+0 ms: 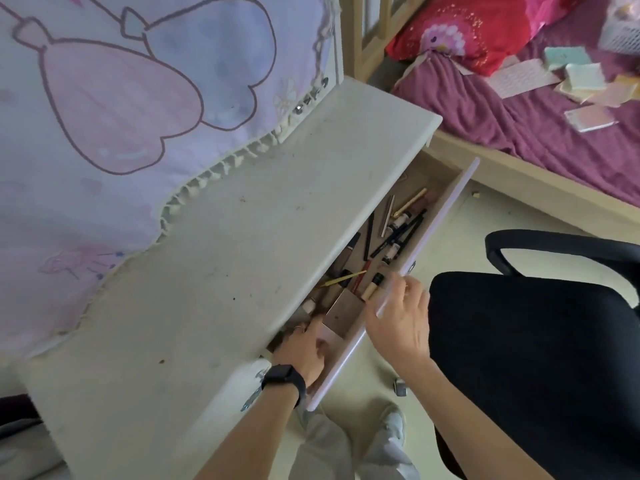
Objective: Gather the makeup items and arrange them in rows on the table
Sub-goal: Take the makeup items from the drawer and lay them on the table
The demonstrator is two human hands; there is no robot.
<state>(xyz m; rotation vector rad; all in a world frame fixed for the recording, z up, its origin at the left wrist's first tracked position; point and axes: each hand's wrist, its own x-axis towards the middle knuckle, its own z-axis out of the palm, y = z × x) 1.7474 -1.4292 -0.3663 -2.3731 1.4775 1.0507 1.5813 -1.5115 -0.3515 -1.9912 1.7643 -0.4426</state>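
An open drawer [440, 216] under the white table top [249, 220] holds several makeup items: black pencils [398, 233], a gold tube [410, 201], small bottles [393, 251] and a beige flat box [341, 315]. My left hand [303, 351], with a black watch on the wrist, reaches inside the drawer's near end beside the beige box; its fingertips are hidden. My right hand [401, 317] rests on the drawer's front panel, fingers curled over its top edge.
A black office chair [536, 358] stands close on the right. A cloth with a pink and blue print [121, 116] covers the back of the table. A bed with purple sheets [554, 133] lies beyond. My legs and shoes are below the drawer.
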